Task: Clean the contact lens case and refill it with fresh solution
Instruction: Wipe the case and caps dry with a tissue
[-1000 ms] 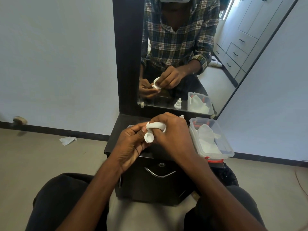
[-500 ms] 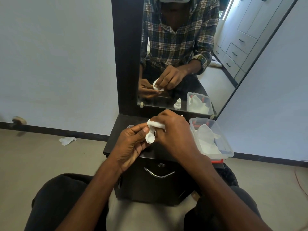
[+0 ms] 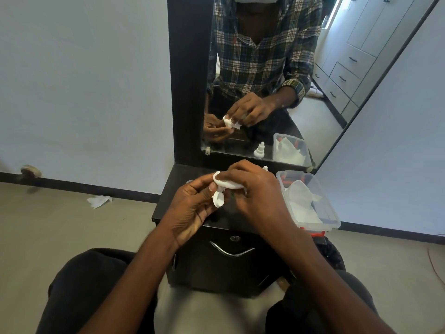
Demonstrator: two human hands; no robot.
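smooth white plastic lens case (image 3: pixel 218 200); soft white tissue (image 3: pixel 227 183); glossy dark table (image 3: pixel 183 175); clear plastic box (image 3: pixel 332 213); chrome handle (image 3: pixel 231 251).

You sat at a small dark cabinet (image 3: pixel 183 174) with a mirror behind it. On its top stood a clear plastic box (image 3: pixel 330 208) with white tissues inside, at the right edge. A crumpled tissue (image 3: pixel 99 201) lay on the floor (image 3: pixel 72 232) near the wall.

White lens case (image 3: pixel 218 201), white tissue (image 3: pixel 228 183), black cabinet (image 3: pixel 231 259), plaid shirt (image 3: pixel 260 49) in greens.
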